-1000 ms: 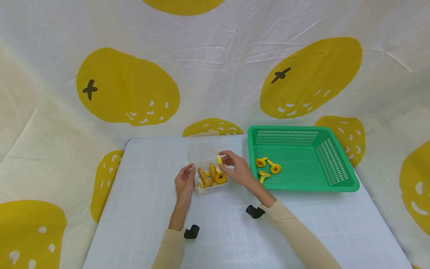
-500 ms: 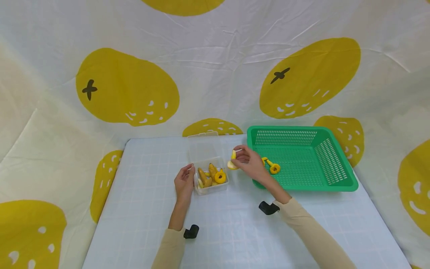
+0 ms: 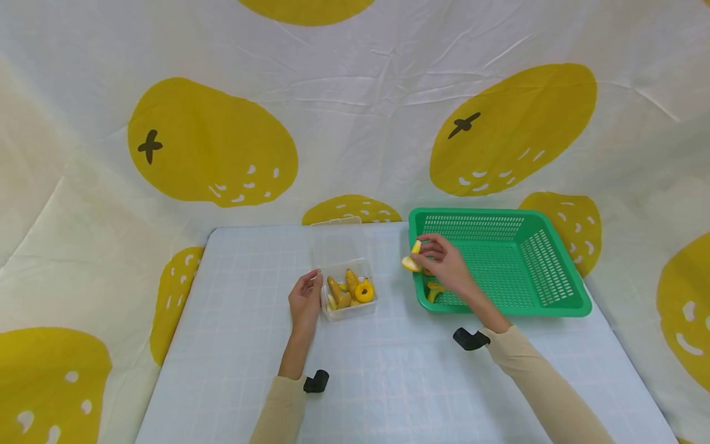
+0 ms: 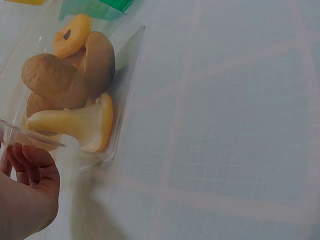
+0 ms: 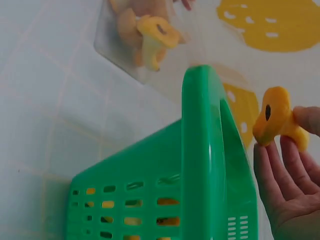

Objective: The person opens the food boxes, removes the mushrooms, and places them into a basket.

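Right hand: the right hand (image 3: 444, 262) pinches a yellow toy mushroom (image 3: 412, 259) between thumb and fingertips (image 5: 280, 150), the other fingers loosely curled beneath it.
Held mushroom: it hangs in the air at the left tip of the right hand, just above the near-left rim of the green basket (image 3: 554, 305); the right wrist view shows its cap turned toward the rim, close to it but not touching.
Green basket: a slotted plastic basket under and to the right of the right hand, standing on the tabletop (image 3: 233, 345). Another yellow mushroom (image 3: 435, 290) lies inside, just below the right hand; how many more the hand hides cannot be told.
Left hand: the left hand (image 3: 305, 302) rests against the left side of a clear plastic box (image 3: 349, 308), fingers gently curved along its wall; in the left wrist view the fingertips (image 4: 30, 165) sit at the box's rim and grip nothing.
Clear box: it stands just right of the left hand and well left of the right hand, its lid (image 3: 335, 243) open behind it. Inside lie several toy mushrooms (image 3: 349, 290), brown-capped and yellow, packed close and touching one another.
Sleeves: both forearms wear beige sleeves, each with a small black camera mount (image 3: 316, 382) at the wrist.
Backdrop: a white cloth with large yellow fruit prints hangs beyond both hands.
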Demonstrator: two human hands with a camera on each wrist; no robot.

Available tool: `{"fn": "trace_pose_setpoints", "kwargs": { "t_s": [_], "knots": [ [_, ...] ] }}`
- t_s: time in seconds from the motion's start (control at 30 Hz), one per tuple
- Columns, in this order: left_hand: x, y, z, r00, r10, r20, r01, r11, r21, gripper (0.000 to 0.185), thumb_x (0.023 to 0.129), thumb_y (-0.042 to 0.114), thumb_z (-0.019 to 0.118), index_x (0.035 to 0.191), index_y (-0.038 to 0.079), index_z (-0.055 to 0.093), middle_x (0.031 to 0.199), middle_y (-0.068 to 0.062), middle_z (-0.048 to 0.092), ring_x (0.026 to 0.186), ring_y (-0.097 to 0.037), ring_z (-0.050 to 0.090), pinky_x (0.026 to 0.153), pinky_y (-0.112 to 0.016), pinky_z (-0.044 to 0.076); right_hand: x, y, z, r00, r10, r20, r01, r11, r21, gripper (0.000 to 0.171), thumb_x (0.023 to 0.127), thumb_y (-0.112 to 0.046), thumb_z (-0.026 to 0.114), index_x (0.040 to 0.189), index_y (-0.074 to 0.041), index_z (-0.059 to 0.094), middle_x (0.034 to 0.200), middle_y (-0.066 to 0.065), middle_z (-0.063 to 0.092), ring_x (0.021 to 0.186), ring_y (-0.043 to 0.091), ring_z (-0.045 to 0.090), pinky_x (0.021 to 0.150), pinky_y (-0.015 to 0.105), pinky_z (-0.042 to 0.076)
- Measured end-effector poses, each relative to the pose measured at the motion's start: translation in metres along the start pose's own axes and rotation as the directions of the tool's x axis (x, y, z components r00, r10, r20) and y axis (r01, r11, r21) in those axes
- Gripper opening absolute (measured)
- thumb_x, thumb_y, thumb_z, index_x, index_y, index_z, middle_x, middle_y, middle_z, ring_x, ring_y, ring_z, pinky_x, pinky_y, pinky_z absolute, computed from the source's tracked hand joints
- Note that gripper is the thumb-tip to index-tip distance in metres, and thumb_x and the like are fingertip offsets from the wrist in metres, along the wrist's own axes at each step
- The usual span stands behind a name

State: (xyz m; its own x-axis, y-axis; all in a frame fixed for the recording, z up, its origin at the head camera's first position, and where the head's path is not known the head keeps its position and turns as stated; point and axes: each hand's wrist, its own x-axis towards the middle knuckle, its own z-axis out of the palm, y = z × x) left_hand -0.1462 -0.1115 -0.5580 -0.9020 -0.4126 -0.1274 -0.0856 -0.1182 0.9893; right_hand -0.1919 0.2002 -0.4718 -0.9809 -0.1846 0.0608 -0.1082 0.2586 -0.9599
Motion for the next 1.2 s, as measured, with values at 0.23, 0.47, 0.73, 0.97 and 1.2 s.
{"fn": "trace_pose_setpoints", "kwargs": {
  "t_s": [0.23, 0.47, 0.73, 0.97, 1.2],
  "knots": [
    [0.001, 0.001, -0.002, 1.000, -0.026, 0.011, 0.026, 1.000, 0.001, 0.033, 0.101, 0.022, 0.069, 0.127, 0.001, 0.068, 0.100, 0.000, 0.068, 0.082, -0.008, 0.056, 0.062, -0.014, 0.045, -0.005, 0.007, -0.024, 0.998, 0.038, -0.040, -0.038, 0.999, -0.002, 0.046, 0.097, -0.015, 0.073, 0.137, -0.001, 0.055, 0.115, 0.015, 0.066, 0.095, 0.005, 0.067, 0.081, 0.023, 0.055],
    [-0.006, 0.017, -0.002, 0.998, -0.056, 0.038, 0.055, 0.998, 0.031, 0.032, 0.103, 0.017, 0.066, 0.128, -0.003, 0.066, 0.107, -0.008, 0.067, 0.092, -0.027, 0.058, 0.065, -0.016, 0.049, -0.015, 0.017, -0.047, 0.994, 0.100, -0.051, -0.103, 0.993, -0.061, 0.053, 0.098, -0.024, 0.073, 0.141, -0.001, 0.051, 0.122, 0.020, 0.064, 0.095, 0.003, 0.067, 0.082, 0.027, 0.056],
    [-0.021, 0.043, -0.001, 0.998, -0.028, 0.058, 0.026, 0.999, 0.032, 0.032, 0.102, 0.014, 0.065, 0.126, -0.007, 0.065, 0.104, -0.010, 0.066, 0.084, -0.014, 0.057, 0.066, -0.016, 0.049, -0.026, 0.036, -0.069, 0.992, 0.104, -0.078, -0.114, 0.983, -0.141, 0.053, 0.097, -0.026, 0.074, 0.137, 0.001, 0.053, 0.114, 0.014, 0.068, 0.091, 0.003, 0.066, 0.081, 0.026, 0.056],
    [-0.019, 0.040, -0.003, 0.998, -0.029, 0.055, 0.027, 0.999, 0.027, 0.031, 0.102, 0.014, 0.066, 0.126, -0.006, 0.066, 0.102, -0.008, 0.066, 0.081, -0.011, 0.056, 0.063, -0.016, 0.047, -0.034, 0.049, -0.082, 0.994, 0.097, -0.048, -0.106, 0.962, -0.250, 0.051, 0.097, -0.026, 0.074, 0.133, 0.003, 0.055, 0.112, 0.018, 0.069, 0.089, 0.004, 0.067, 0.080, 0.037, 0.058],
    [-0.017, 0.035, -0.003, 0.999, -0.006, 0.053, 0.008, 0.999, -0.041, 0.030, 0.100, 0.009, 0.067, 0.124, -0.010, 0.065, 0.092, -0.002, 0.064, 0.073, -0.009, 0.054, 0.056, -0.016, 0.043, -0.036, 0.054, -0.091, 0.990, 0.138, 0.026, -0.113, 0.893, -0.435, 0.045, 0.095, -0.026, 0.077, 0.125, 0.003, 0.060, 0.106, 0.019, 0.070, 0.094, 0.031, 0.071, 0.074, 0.041, 0.056]
  ]
}}
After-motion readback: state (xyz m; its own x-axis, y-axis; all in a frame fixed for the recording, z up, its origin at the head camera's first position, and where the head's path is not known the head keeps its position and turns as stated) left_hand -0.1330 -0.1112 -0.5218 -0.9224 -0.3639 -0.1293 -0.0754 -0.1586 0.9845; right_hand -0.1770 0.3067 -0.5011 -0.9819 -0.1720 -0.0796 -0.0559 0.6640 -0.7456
